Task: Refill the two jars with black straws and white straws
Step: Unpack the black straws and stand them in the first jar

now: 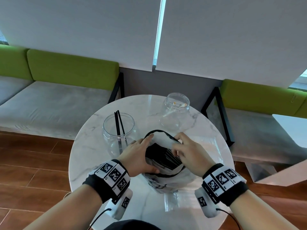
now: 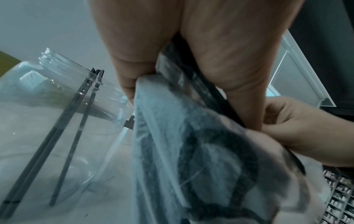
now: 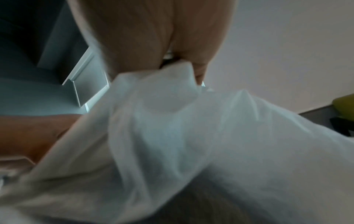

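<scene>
Hands pull open a bag of black straws

Left jar (image 1: 118,135) on the round marble table (image 1: 86,151) holds a few black straws (image 1: 119,123). Beside it the left hand (image 1: 139,156) grips one side of a white, black-trimmed bag (image 1: 163,143) of black straws (image 1: 169,159); the right hand (image 1: 187,152) pinches its opposite rim. Behind, the right jar (image 1: 176,110) holds white straws (image 1: 174,107)

Green-backed benches (image 1: 71,67) stand behind the round marble table (image 1: 86,146).
</scene>
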{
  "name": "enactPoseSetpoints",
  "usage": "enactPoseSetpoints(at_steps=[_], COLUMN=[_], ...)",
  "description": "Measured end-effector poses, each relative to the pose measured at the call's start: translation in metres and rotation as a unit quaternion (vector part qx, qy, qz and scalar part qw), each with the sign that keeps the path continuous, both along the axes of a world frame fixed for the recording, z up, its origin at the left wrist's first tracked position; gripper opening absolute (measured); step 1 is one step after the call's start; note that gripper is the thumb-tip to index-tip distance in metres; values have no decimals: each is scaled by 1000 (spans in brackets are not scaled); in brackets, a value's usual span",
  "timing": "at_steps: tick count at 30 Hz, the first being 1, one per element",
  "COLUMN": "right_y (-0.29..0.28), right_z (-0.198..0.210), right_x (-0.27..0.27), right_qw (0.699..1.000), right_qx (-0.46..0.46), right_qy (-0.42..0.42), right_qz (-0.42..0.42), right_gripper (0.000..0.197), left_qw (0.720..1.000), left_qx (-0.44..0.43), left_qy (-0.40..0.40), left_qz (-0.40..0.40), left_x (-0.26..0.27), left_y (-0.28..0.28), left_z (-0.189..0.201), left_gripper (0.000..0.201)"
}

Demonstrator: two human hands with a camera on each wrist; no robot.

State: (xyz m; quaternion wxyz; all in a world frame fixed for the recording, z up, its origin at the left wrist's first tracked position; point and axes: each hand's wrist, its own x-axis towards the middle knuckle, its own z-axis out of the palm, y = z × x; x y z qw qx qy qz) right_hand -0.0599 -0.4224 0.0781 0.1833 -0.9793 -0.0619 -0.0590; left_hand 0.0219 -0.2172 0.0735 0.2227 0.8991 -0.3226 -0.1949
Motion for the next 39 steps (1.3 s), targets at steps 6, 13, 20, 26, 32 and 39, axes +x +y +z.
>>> enactPoseSetpoints(at_steps=[6,13,20,26,32,39], right_y=[-8,0,7,27,42,43], right_z=[5,-6,-22,-18,-31,-48], right_x=[3,10,26,33,39,39], right_qw=[990,973,964,975,916,966], right_qx=[96,30,78,154,396,225], right_qy=[79,228,253,158,35,122], right_qz=[-63,-5,-10,31,-49,-40], right_gripper=[52,123,95,52,38,32], left_qw=[999,998,997,997,988,991], left_qx=[-10,-28,0,-46,-51,-38], left_qy=[18,2,-15,-63,-137,-85], left_qz=[-37,-57,-76,-8,56,101], left_x=[-9,-9,-7,8,28,29], left_y=[-3,-3,9,33,64,73], left_z=[3,4,-3,6,39,26], left_gripper=[131,123,133,99,58,25])
